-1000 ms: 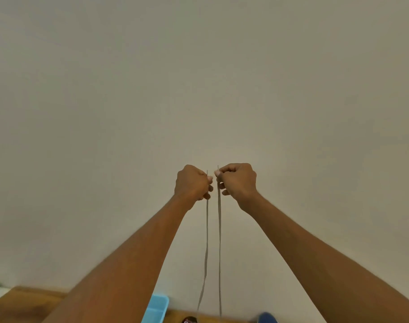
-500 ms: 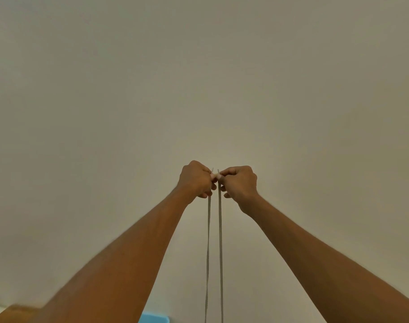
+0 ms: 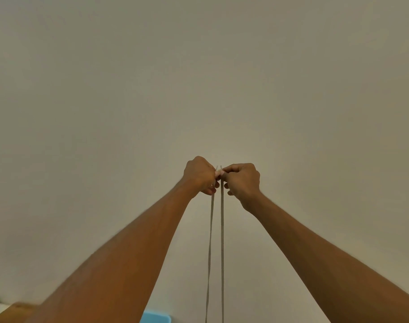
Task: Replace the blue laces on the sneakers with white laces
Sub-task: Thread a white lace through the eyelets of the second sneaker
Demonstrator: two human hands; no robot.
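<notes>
**Pale lace strands held raised in both hands**

Bare forearms are entering from the lower corners and converging toward the centre of the head view. At the bottom edge, a wooden surface is showing at the lower left, and a light blue container is sitting just beyond it, partly hidden by the left forearm.

Two strands of a white lace are rising side by side from the bottom edge, close together and nearly parallel, both hanging straight. Their lower ends are running out of view, so the sneakers are not visible.

Further out, the left hand is pinching the top of the left strand, fingers curled tightly around it. The right hand is gripping the top of the right strand in the same manner. The two hands are touching at the fingertips, and a short lace tip is projecting above each grip.

Behind everything, a plain beige wall is filling the background.
</notes>
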